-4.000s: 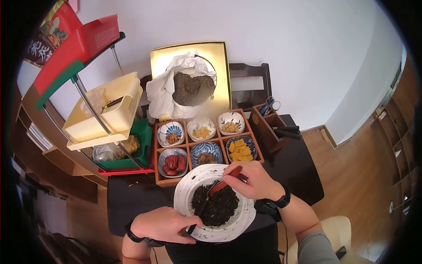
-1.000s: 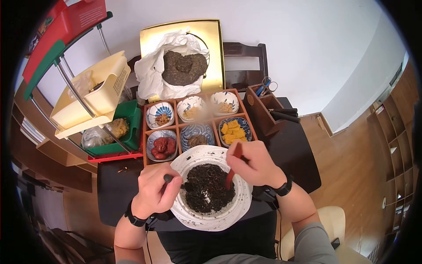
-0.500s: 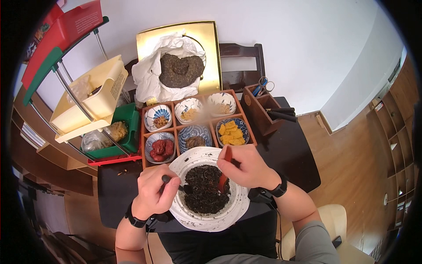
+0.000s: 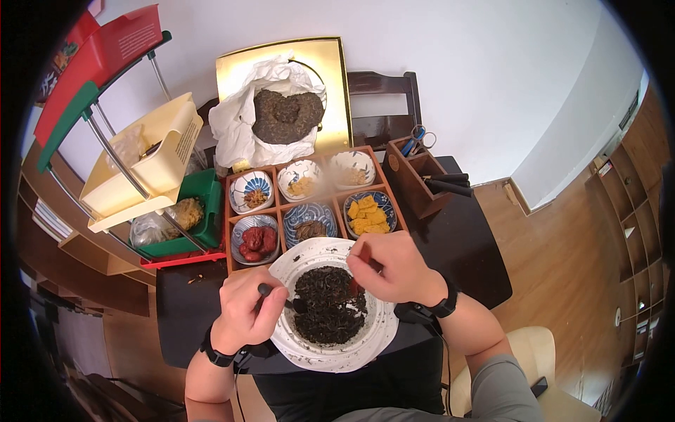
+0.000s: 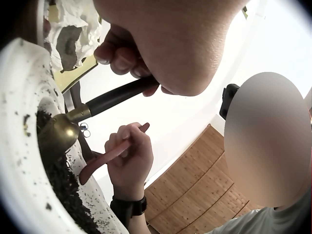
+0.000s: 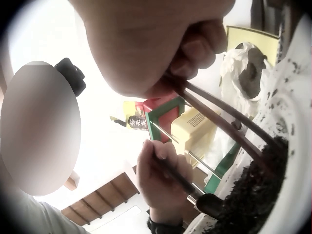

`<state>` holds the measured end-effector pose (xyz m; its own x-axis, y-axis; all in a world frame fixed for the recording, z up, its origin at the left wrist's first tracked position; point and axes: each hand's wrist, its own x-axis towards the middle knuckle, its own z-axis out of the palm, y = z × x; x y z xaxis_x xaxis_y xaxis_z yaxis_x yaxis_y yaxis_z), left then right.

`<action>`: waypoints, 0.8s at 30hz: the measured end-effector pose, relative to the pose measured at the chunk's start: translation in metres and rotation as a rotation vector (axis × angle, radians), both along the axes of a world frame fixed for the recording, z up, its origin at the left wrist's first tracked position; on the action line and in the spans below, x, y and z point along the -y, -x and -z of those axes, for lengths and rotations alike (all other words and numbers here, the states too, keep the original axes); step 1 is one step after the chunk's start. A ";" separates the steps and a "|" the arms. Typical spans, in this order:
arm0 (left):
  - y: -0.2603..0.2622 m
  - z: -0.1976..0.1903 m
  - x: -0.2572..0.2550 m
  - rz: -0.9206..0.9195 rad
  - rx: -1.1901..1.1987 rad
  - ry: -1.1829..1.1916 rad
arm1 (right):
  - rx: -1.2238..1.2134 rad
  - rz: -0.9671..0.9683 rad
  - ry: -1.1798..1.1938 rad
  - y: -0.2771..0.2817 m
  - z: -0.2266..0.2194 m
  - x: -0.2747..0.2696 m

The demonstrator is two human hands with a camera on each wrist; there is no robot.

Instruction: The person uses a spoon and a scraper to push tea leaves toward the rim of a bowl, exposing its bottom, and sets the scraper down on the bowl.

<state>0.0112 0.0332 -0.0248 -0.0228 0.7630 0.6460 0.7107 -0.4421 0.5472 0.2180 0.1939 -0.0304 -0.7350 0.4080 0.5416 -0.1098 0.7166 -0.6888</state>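
Dark tabletop [image 4: 464, 246]: left hand [image 4: 246, 306] gripping scoop [image 5: 73, 122], right hand [image 4: 394, 267] pinching red stick [image 5: 105, 158]; stir leaves [image 4: 329, 304] gently, keeping within plate [image 4: 330, 355].

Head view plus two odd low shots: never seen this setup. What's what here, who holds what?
No machine: a person wears three cameras. The head view looks down from the forehead; the other two sit on the wrists and look up along each hand.

On the dark table a white bowl holds dark loose leaves. Behind it a wooden tray has six small dishes of dried foods, then a dark pressed cake on white paper, and a tool box at the right.

The left hand grips a black-handled scoop with a brass-coloured head in the leaves. The right hand holds reddish tongs, their tips in the leaves.
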 end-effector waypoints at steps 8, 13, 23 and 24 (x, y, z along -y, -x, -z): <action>0.000 0.002 -0.001 0.003 0.008 -0.012 | -0.014 -0.049 0.114 -0.002 -0.003 0.000; 0.000 0.002 -0.001 0.008 0.001 -0.005 | 0.019 -0.026 0.105 0.002 -0.004 0.001; 0.000 0.000 -0.001 0.006 0.026 0.017 | -0.053 -0.094 0.179 0.004 0.001 0.003; 0.000 0.001 -0.001 0.005 0.024 0.015 | -0.077 -0.107 0.224 0.006 0.001 0.004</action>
<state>0.0108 0.0340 -0.0255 -0.0344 0.7728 0.6337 0.6947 -0.4373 0.5710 0.2125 0.1899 -0.0316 -0.7403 0.4461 0.5029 -0.2353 0.5288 -0.8155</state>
